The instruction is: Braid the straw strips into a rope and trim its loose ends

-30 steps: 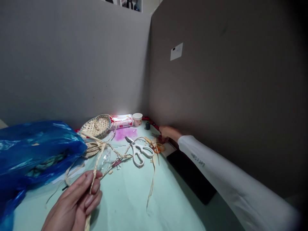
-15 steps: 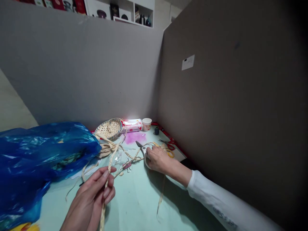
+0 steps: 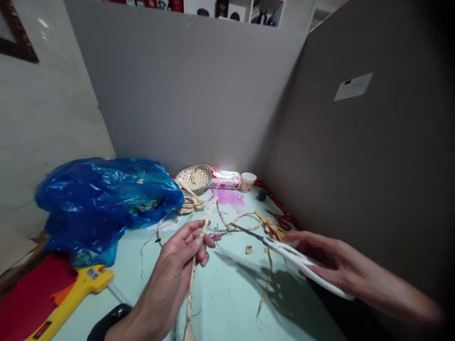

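Between the thumb and fingers of my left hand (image 3: 181,265) is a pale braided straw cord (image 3: 192,284); its upper end sticks up past the fingertips and its frayed lower end hangs down. My right hand (image 3: 323,258) is closed on white-handled scissors (image 3: 287,253), lifted above the table, dark blades pointing left toward the cord without touching it. Behind the scissors, a loop of thin braid (image 3: 245,222) lies on the cloth near a pink binder clip (image 3: 215,236). Loose straw strands (image 3: 268,284) lie below the blades.
A blue plastic bag (image 3: 106,203) bulges at the left, above a yellow glue gun (image 3: 78,293). At the back stand a woven basket (image 3: 195,177), a red-and-white packet (image 3: 227,180) and a paper cup (image 3: 248,182). Orange-handled scissors (image 3: 273,228) lie right. Grey partitions (image 3: 199,90) enclose the table.
My right hand has lifted the white scissors off the table and brought them right and nearer. My left hand still holds the braided cord. The camera view has turned left.
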Demonstrator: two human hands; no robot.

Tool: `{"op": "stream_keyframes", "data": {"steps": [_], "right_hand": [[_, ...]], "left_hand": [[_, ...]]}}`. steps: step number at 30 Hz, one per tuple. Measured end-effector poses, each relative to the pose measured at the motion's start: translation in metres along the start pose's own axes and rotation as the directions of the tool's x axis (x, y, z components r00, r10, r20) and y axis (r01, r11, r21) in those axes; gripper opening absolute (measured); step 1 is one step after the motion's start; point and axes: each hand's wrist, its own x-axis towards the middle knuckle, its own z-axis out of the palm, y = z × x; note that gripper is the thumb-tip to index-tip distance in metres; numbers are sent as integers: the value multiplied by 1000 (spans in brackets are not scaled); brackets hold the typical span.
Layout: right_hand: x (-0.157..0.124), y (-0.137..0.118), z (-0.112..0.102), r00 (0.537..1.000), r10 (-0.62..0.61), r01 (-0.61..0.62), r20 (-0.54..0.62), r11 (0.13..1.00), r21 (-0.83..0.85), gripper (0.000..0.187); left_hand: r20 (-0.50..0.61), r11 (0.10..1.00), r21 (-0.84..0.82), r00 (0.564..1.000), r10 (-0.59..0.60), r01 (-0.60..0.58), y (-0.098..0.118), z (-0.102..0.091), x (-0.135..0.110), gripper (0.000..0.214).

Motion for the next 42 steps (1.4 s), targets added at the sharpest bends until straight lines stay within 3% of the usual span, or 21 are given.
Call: {"op": "stream_keyframes", "data": {"steps": [3,7,10,13,15,17,24,33,42], "right_hand": [[13,0,19,999,-4,-6,46,974,227,56],[33,-4,46,996,-74,83,-42,952,294,58],[33,-5,56,965,-215,237,-153,960,150,45],[21,-1,59,877,-413,396,-246,911,-117,38],[14,1,60,818,-516,464,-254,853,-240,39],[11,3,62,790,-569,498,-228,813,-302,43],[11,8,69,774,-615,539,-151,765,-352,53],[14,17,71,745,-632,516,-211,748,-418,66],[11,12,72,718,-637,526,-279,760,-382,56]], "left_hand": [[26,1000,24,1000,-6,5,1,2,-4,23],[-1,993,116,1000,-31,31,1,4,-6,20],[-47,984,174,998,-32,40,-1,3,-4,22],[-66,982,186,998,-20,32,-5,2,-1,24],[-70,981,192,997,-18,31,-7,2,0,22],[-73,976,213,997,-19,34,-7,3,-1,20],[-109,976,205,992,-55,77,-3,10,-8,31],[-143,978,177,986,-86,111,-4,19,-11,18],[-137,977,121,978,-160,177,-5,18,-14,28]]}}
